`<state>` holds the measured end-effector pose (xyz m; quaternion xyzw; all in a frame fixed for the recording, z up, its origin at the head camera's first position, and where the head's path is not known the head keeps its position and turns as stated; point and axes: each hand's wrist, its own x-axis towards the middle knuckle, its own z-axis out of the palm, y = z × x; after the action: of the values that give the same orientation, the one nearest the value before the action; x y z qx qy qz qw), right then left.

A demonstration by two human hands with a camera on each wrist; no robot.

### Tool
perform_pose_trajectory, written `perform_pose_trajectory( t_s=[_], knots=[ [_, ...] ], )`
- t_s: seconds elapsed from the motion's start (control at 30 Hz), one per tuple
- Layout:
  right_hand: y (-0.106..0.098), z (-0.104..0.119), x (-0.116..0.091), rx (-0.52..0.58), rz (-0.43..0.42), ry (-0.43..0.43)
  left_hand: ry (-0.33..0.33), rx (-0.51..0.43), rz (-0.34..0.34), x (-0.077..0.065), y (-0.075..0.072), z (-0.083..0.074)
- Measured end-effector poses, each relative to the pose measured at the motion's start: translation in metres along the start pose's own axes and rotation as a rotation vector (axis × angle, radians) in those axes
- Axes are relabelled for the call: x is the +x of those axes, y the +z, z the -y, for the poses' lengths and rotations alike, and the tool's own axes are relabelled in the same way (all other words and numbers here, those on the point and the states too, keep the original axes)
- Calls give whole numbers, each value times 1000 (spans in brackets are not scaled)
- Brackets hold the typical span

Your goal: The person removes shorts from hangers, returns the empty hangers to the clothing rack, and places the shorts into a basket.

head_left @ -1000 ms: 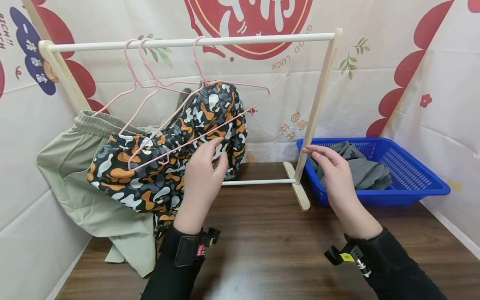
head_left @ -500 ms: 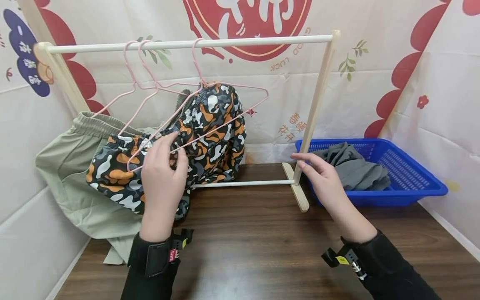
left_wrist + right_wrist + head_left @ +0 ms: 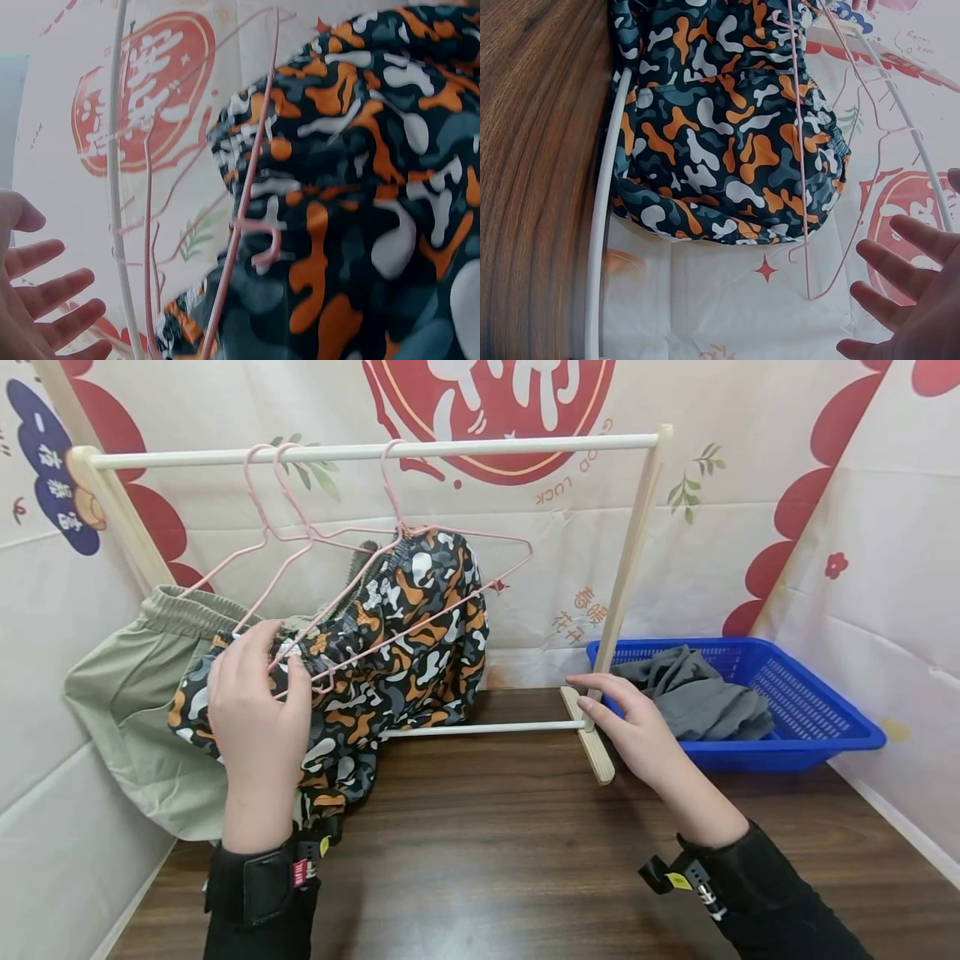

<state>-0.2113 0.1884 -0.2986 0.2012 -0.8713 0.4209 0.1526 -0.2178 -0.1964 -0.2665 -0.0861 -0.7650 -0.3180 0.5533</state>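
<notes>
Camouflage-print pants [image 3: 427, 635] in black, orange, grey and white hang from a pink wire hanger [image 3: 259, 142] on the rack's white rod [image 3: 495, 447]. My left hand [image 3: 258, 710] is in front of their left side, near the hanger's lower left end, which it partly hides. In the left wrist view its fingers [image 3: 64, 289] are spread and hold nothing. My right hand [image 3: 637, 727] overlaps the foot of the rack's right post in the head view. The right wrist view shows its fingers [image 3: 900, 270] spread apart, also holding nothing.
Light green pants [image 3: 127, 710] hang behind at the left, and another pink hanger [image 3: 281, 572] shows beside them. A blue basket [image 3: 840, 735] with dark grey cloth [image 3: 705, 697] stands right of the rack. The rack's lower rail [image 3: 487, 727] runs low above the brown table [image 3: 480, 860].
My left hand has moved left across the front of the camouflage pants, from their middle to their left side. My right hand has shifted slightly left and down. The pants stay on the hanger.
</notes>
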Motion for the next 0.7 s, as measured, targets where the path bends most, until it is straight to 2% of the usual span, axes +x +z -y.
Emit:
perform_pose_trajectory(
  t_s=[0.37,0.7],
  knots=[
    [2,-6,2,-75,27,-10,-70,87,22,6,-8,25],
    [9,-4,3,-59,70,10,-210,195,64,11,-15,42]
  ],
)
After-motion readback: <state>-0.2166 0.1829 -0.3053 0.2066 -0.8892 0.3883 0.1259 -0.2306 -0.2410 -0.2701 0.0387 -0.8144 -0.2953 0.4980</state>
